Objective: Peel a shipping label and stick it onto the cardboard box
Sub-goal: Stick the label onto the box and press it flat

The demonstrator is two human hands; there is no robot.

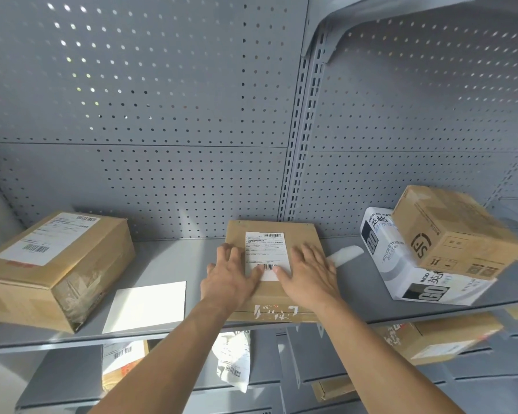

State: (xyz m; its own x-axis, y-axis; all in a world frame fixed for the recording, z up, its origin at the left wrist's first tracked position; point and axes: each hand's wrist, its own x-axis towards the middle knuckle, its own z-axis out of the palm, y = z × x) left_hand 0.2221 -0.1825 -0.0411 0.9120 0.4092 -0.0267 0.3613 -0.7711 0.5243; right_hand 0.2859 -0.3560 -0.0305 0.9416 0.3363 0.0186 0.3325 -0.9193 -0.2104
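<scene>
— Why are both hands lying flat on the cardboard box [274,289] like that?

— My guess is they are pressing the shipping label [267,255] down. The label sits on the top face of the box, toward its far half, and the box rests on the grey shelf [174,258] against the perforated back panel [162,115]. The left hand [229,274] lies along the label's left edge, and the right hand [308,271] along its right edge. The fingers of both are spread wide and flat, gripping nothing. The left thumb and the right thumb meet over the label's near edge, by the lower barcode.

— So the sticking is nearly done?

— It looks that way to me. The label appears flush and square to the box, and flat palms suit smoothing out the edges.

— What about the white sheet [145,306] on the shelf, left of the box?

— Blank and glossy, lying flat. It could be the peeled backing, but I can't confirm that.

— Anything you can't make out?

— The label's print is too small to read. The palms cover its near corners, so I can't tell whether those are fully down. A white curved strip [346,254] pokes out beyond the right hand; what it is, I can't say. The taped box [57,270] at far left carries its own label. On the right, the tilted carton [458,234] leans on a white printed package [401,264], blurred at the edges. The parcels on the lower shelf are half hidden by the arms.
</scene>
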